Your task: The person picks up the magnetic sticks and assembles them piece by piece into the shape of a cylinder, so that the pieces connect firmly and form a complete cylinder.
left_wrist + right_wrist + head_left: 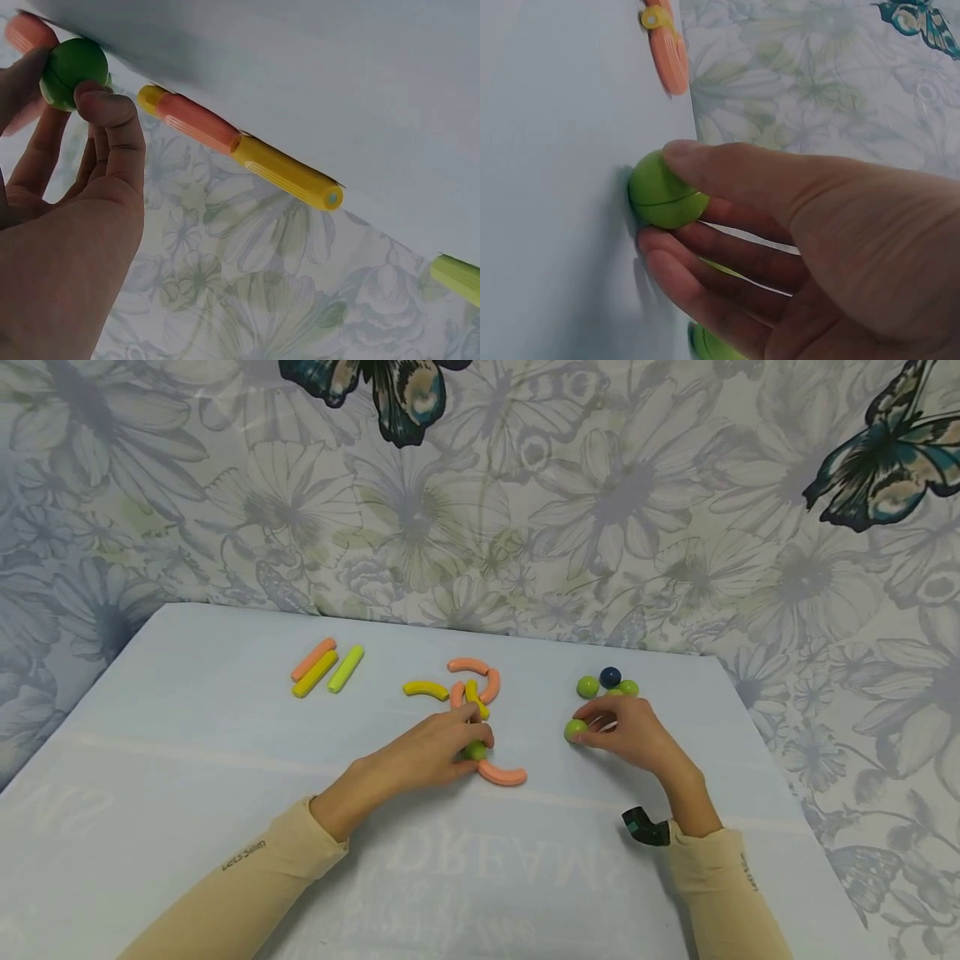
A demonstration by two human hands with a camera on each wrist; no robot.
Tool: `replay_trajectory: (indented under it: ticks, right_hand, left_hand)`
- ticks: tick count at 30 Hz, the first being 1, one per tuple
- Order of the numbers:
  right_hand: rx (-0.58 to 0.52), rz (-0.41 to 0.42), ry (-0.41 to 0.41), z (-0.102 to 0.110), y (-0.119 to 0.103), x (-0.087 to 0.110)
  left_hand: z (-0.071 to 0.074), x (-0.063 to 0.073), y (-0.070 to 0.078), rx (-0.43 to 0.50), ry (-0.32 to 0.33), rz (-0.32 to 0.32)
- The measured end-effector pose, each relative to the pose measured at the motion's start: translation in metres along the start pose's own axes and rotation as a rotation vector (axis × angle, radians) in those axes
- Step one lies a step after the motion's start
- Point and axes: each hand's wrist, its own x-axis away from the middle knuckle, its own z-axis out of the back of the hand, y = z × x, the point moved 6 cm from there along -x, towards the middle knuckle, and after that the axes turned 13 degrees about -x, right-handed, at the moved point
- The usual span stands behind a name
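Around a green ball [476, 750] curl the thumb and fingers of my left hand [423, 747], at the middle of the white table; the left wrist view shows this ball [73, 73] pinched at the fingertips. A curved orange piece [503, 774] lies just in front of it. Beyond the left hand lie curved orange pieces [468, 665] and curved yellow pieces [426, 689]. To the right, my right hand [626, 731] pinches another green ball [575, 730] between thumb and fingers; in the right wrist view this ball [664, 191] appears against the tabletop.
Behind the right hand sit more green balls [587, 687] and a dark blue ball [611, 677]. Straight sticks lie at the back left: orange [312, 658], yellow [315, 673] and light green [346, 668]. A patterned wall [600, 568] borders the table's [187, 710] back edge.
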Motion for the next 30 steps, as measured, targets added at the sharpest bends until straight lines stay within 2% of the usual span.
replay_trajectory:
  ticks: [8,19,25,30]
  right_hand:
    - [-0.084,0.083,-0.083,-0.022,-0.018,-0.002]
    - [-0.14,0.118,-0.169,-0.046,-0.034,-0.004]
    - [-0.121,0.126,-0.172,-0.051,-0.038,-0.004]
    - [-0.094,0.127,-0.136,-0.053,-0.037,-0.004]
  left_hand:
    - [-0.002,0.0,0.001,-0.018,-0.023,0.015]
    - [-0.008,-0.001,0.002,-0.018,-0.056,0.027]
    - [-0.008,-0.001,0.003,-0.007,-0.061,0.031]
    - [-0.009,-0.001,0.004,0.012,-0.061,0.02]
